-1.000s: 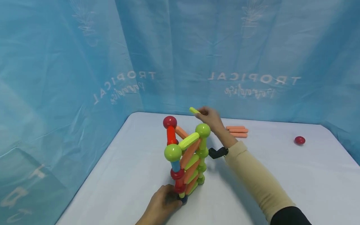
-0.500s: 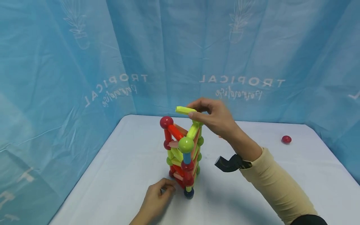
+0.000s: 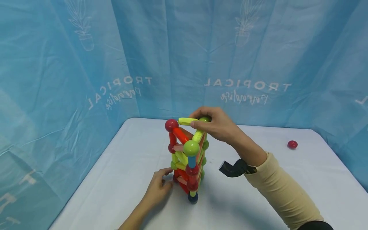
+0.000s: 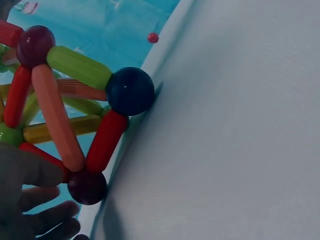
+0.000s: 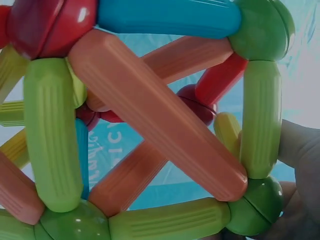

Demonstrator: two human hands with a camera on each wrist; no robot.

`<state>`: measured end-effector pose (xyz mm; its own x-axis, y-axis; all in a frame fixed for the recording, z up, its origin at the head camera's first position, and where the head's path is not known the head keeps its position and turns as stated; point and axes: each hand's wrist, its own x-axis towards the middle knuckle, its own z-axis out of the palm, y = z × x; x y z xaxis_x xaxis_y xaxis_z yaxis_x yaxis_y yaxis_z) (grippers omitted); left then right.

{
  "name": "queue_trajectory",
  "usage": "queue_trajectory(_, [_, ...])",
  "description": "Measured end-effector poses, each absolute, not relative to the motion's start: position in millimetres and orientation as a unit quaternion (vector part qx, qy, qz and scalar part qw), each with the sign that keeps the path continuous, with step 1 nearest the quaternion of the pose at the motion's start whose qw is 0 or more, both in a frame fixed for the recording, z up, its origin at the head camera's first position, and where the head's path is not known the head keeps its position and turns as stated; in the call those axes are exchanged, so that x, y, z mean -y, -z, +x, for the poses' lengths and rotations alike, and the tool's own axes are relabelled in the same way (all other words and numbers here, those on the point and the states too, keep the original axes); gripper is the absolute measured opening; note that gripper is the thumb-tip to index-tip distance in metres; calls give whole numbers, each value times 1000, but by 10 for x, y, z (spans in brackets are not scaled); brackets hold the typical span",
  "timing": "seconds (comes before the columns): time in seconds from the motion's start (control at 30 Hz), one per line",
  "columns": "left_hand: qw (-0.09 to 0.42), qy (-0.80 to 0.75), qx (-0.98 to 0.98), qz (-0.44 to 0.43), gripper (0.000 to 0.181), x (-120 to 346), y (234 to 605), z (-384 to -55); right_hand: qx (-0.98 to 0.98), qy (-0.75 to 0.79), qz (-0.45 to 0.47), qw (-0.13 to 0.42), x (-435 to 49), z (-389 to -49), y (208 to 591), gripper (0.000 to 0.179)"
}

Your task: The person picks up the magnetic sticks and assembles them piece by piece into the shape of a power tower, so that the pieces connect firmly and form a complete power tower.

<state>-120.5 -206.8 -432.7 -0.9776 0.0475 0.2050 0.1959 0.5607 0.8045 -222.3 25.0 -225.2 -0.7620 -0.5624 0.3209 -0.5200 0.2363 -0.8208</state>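
A tall tower of magnetic rods and balls [image 3: 192,159] in red, green, orange and blue stands upright on the table. My right hand [image 3: 219,124] pinches a yellow-green magnetic rod [image 3: 186,121] between thumb and fingers, level with the tower's top. The rod's free end is right at the red top ball [image 3: 171,125]; its other end is hidden by the fingers. Low at the tower's left side is my left hand [image 3: 156,189], fingers loosely extended, fingertips at the base. In the left wrist view those fingers [image 4: 47,217] lie beside a dark red ball [image 4: 87,187].
A single red ball [image 3: 292,144] lies on the white table [image 3: 253,198] at the right. Blue printed sheeting [image 3: 184,57] hangs behind and to the left. The black wrist camera [image 3: 234,168] juts out below my right wrist, to the right of the tower.
My right hand has brought the yellow-green rod from behind the tower to its top, then lowered it. The tower appears turned. My left hand has let go of the dark bottom ball and shifted left.
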Motion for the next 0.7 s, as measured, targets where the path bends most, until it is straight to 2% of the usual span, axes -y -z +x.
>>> queue_trajectory(0.4, [21, 432, 897, -97, 41, 2066, 4363, -1279, -813, 480, -322, 70, -254, -2243, 2170, 17])
queue_trajectory(0.7, [-7, 426, 899, -97, 42, 2072, 4397, -1350, -794, 495, -349, 59, -349, -2258, 2226, 26])
